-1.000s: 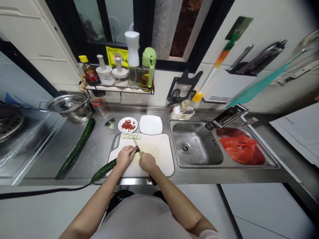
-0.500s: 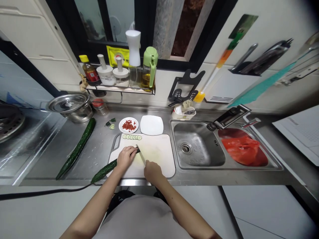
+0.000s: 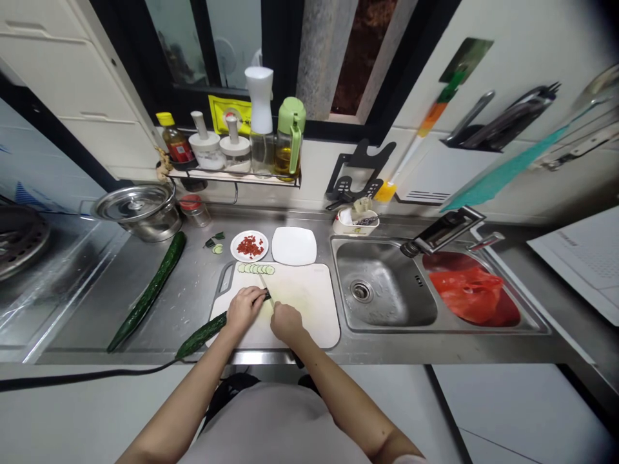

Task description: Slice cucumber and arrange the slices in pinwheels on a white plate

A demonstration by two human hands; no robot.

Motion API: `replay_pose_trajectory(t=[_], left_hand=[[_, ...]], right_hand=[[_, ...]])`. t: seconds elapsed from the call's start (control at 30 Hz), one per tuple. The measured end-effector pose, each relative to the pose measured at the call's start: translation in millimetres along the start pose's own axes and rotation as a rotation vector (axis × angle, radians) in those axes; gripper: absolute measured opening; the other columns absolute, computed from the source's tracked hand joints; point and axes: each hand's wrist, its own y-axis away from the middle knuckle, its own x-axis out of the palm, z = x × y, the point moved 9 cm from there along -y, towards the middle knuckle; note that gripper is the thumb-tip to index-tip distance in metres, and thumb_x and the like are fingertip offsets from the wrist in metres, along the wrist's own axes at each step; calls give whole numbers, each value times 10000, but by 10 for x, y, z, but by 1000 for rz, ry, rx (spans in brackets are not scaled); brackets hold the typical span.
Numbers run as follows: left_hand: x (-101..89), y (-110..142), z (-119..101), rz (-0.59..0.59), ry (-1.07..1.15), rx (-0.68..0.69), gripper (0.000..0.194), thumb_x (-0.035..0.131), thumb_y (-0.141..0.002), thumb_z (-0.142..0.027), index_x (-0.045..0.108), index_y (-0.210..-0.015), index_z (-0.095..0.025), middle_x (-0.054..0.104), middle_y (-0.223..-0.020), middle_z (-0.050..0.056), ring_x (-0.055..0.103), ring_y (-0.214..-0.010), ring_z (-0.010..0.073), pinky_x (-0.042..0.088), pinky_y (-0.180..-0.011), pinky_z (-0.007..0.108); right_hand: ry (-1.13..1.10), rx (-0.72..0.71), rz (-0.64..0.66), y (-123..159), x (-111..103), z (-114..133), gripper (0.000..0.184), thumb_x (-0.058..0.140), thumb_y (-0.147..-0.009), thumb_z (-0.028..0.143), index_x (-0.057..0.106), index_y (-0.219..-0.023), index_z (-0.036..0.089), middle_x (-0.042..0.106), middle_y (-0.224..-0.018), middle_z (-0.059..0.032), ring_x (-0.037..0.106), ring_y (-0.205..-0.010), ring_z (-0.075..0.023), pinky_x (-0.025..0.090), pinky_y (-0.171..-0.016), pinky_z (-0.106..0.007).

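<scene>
On the white cutting board (image 3: 309, 316), my left hand (image 3: 243, 309) held a dark green cucumber piece (image 3: 267, 294) in narrowed fingers; my right hand (image 3: 287, 322) gripped the knife (image 3: 264, 281). I judged the piece light, firm, slick-skinned, best held by its sides, fingertips tucked back.

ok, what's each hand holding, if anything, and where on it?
Right hand: narrow metal knife, at its handle end. Left hand: bumpy dark-green cucumber, fingers near the end beside the knife.

Both bare forearms reach forward and converge; the left hand (image 3: 244, 308) lies palm down with fingers bent together, while the right hand (image 3: 287, 322) is closed in a fist just beside it.
</scene>
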Motion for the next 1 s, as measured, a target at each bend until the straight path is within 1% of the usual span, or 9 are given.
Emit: replay_pose_trajectory(t=[0.27, 0.4, 0.57, 0.8, 1.0], left_hand=[[7, 4, 10, 1, 11, -6, 249, 475, -920, -328, 696, -1012, -259, 696, -1014, 38, 608, -962, 193, 486, -878, 345], [-9, 3, 5, -14, 22, -17, 252, 476, -918, -328, 702, -1007, -261, 696, -1013, 38, 608, -969, 195, 486, -879, 349], [-20, 7, -11, -9, 17, -30, 253, 472, -920, -332, 699, -1009, -262, 697, -998, 33, 606, -958, 193, 481, -877, 345], [-7, 11, -9, -14, 20, -35, 258, 467, -920, -336, 700, -1000, -258, 696, -1008, 39, 608, -966, 198, 481, -876, 347], [-10, 9, -4, -26, 47, -48, 247, 475, -918, -343, 702, -980, -267, 702, -1011, 27, 618, -958, 194, 489, -862, 341]], right_hand=[[-22, 12, -36, -57, 23, 11, 281, 408, -882, 130, 556, -1121, 123, 685, -1010, -159, 652, -1012, -236, 480, -809, -316], [-22, 14, -20, -36, 6, 13, 285, 404, -888, 133, 550, -1132, 117, 683, -1024, -162, 648, -1016, -240, 476, -808, -322], [-12, 26, 21, 89, 26, -45, 291, 421, -875, 124, 556, -1132, 115, 685, -1010, -163, 646, -1016, -251, 476, -798, -328], [25, 41, 19, 325, 135, -194, 298, 395, -869, 98, 570, -1110, 109, 687, -1003, -168, 660, -988, -268, 493, -794, -359], [24, 49, -12, 297, 149, -183, 280, 408, -867, 109, 575, -1091, 121, 691, -978, -164, 666, -975, -267, 495, -789, -357]])
